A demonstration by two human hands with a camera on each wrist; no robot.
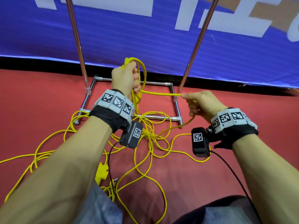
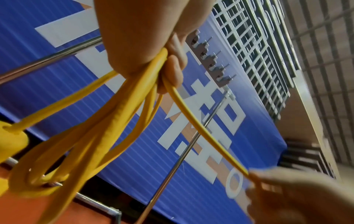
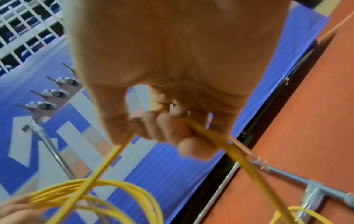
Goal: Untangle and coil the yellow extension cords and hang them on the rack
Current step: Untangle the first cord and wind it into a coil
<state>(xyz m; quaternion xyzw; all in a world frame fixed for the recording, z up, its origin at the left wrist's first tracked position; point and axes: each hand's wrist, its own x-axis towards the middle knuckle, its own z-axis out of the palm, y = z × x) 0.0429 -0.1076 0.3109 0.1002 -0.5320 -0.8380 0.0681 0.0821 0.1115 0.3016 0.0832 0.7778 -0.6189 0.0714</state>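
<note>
My left hand grips several coiled loops of yellow cord, held up in front of the rack. In the left wrist view the loops hang below the curled fingers. One strand runs taut from that hand to my right hand, which pinches it and lets it trail down through the curled fingers. The rest of the yellow cord lies tangled on the red floor, with a yellow socket block near my left knee. The chrome rack stands behind.
The rack's base frame rests on the red floor just beyond my hands. A blue banner closes off the back. Hooks sit high on the rack. Black cables run from the wrist cameras. My knees fill the bottom edge.
</note>
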